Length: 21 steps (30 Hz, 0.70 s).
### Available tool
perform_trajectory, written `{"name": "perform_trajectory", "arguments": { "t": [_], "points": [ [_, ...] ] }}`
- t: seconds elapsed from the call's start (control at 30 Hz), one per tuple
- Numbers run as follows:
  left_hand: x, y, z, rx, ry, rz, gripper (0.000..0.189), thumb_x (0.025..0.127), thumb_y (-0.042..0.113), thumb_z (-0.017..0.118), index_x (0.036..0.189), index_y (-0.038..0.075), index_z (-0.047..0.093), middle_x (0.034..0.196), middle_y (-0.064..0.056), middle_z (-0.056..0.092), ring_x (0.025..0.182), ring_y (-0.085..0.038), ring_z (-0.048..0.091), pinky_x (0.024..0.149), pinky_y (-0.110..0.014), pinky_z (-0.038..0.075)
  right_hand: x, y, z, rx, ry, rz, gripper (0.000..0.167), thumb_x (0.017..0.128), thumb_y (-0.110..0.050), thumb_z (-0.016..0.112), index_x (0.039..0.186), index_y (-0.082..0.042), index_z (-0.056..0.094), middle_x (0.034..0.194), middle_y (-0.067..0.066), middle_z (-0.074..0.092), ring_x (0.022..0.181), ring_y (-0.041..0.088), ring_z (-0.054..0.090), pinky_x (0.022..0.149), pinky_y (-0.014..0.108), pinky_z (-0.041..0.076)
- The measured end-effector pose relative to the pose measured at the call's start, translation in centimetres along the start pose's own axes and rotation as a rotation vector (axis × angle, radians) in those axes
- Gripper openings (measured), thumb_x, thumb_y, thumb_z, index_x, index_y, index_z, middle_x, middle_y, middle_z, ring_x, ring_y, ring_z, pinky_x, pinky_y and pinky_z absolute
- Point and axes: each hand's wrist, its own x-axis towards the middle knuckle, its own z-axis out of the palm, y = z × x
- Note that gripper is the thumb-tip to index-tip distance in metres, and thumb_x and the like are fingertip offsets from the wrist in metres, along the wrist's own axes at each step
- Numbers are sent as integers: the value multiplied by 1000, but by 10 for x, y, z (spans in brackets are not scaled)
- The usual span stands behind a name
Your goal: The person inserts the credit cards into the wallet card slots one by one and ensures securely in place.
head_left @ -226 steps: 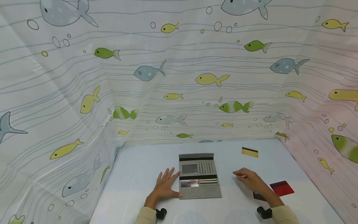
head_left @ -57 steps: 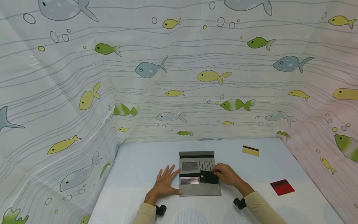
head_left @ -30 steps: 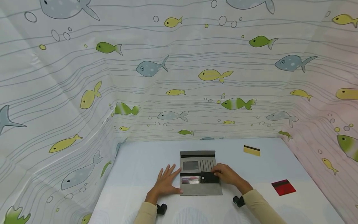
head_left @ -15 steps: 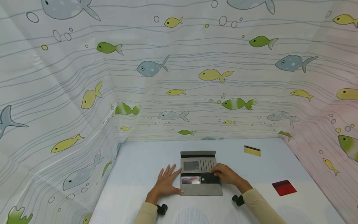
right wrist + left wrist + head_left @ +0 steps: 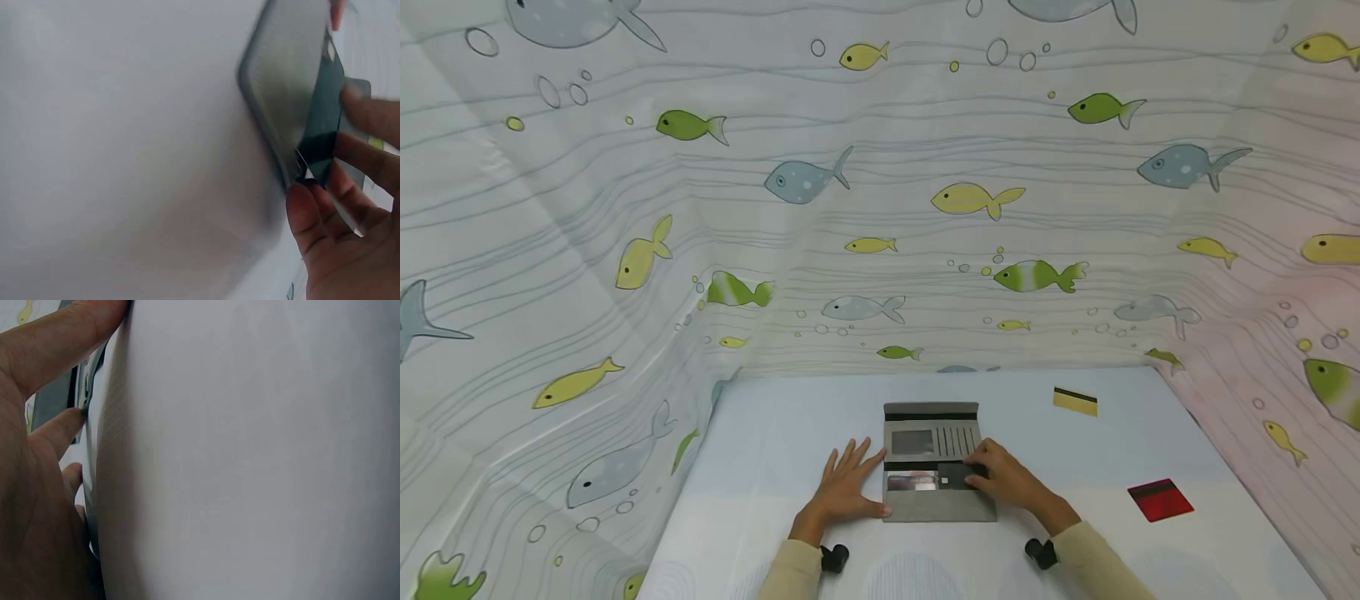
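A grey wallet (image 5: 940, 506) lies unfolded flat on the white table. A black card (image 5: 953, 475) with a chip sits over its lower right card slots. My right hand (image 5: 1011, 479) pinches that card at its right end, the thumb lower on its face and the index finger near its top edge. In the right wrist view, the fingers (image 5: 365, 150) curl about the end of the card (image 5: 325, 103), at the wallet's side. My left hand (image 5: 844, 490) spreads along the wallet's left edge, thumb at the lower corner and forefinger higher up.
A yellow card (image 5: 1075, 401) with a dark stripe lies at the back right. Nearer, to the right of my arm, is a red card (image 5: 1161, 500). A picture card (image 5: 912, 481) shows in the wallet's lower left pocket. Fish-patterned cloth (image 5: 880, 208) surrounds the table.
The black card, earlier on the table under my right arm, is now at the wallet's lower right slots. Just now my right thumb has moved lower on it. The left hand holds its place.
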Motion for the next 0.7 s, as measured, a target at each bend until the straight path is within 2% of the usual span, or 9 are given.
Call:
{"name": "perform_trajectory", "arguments": {
  "t": [0.13,0.23,0.47,0.7],
  "points": [
    [-1,1,-1,-3,-8,9,104,70,62,79,156,22,36,166,-15,21,153,-45,11,119,-69,1,-13,-2,8,-108,-37,-36,81,80,-55,77,140,-5,56,120,1,49,105,12,46,84,33,52],
    [0,2,-4,10,10,3,103,69,61,81,155,23,38,166,-14,23,154,-44,13,120,-69,3,-17,-5,9,-172,-22,-78,97,74,-60,80,147,-5,48,128,5,47,109,15,45,88,38,50],
    [2,-1,-1,29,-13,-20,105,69,66,78,156,25,35,167,-11,20,155,-41,10,121,-67,2,-21,-5,10,-230,-9,-97,92,74,-58,81,145,-8,51,126,5,49,107,15,44,87,39,47],
    [1,-1,3,5,1,-12,105,68,65,79,156,24,37,167,-12,21,155,-42,11,121,-66,2,-27,-5,14,-242,-2,-78,78,76,-56,81,137,-13,58,120,2,50,107,16,45,85,41,45]
  ]
}}
